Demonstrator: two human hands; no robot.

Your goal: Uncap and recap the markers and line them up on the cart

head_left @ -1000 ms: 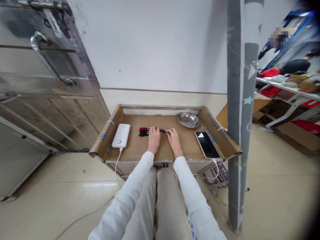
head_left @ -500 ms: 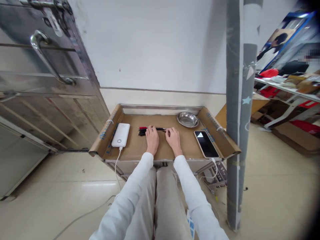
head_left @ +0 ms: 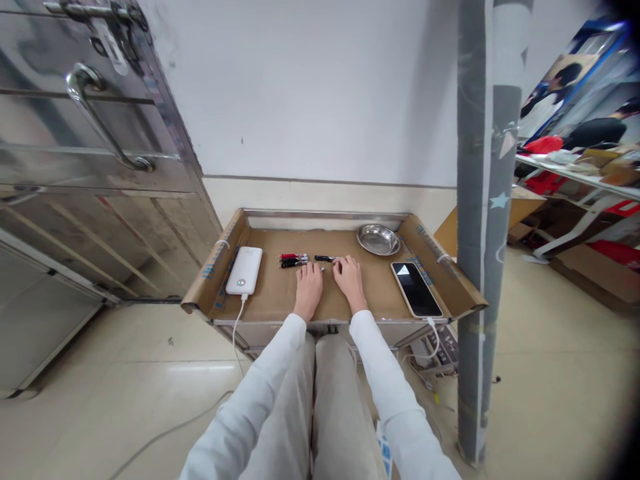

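A small group of red and black pens (head_left: 293, 261) lies side by side on the brown cardboard-covered top. My left hand (head_left: 309, 288) rests just right of it, palm down with fingers bent; a small pale tip shows beyond its fingertips, and the rest of what they cover is hidden. A separate black pen (head_left: 325, 258) lies between the group and my right hand (head_left: 349, 280). My right thumb and fingers are pinched together at the right end of this pen.
A white power bank (head_left: 244, 270) with a cable lies at the left. A round metal dish (head_left: 379, 240) stands at the back right, and a phone (head_left: 416, 289) on a cable lies nearer. Cardboard flaps edge both sides; a grey wrapped pole (head_left: 480, 233) rises at the right.
My left hand has slid right and nearer to me, off the pen group, whose right ends now show. The black pen stays near my right hand, which has barely moved. The view has shifted slightly.
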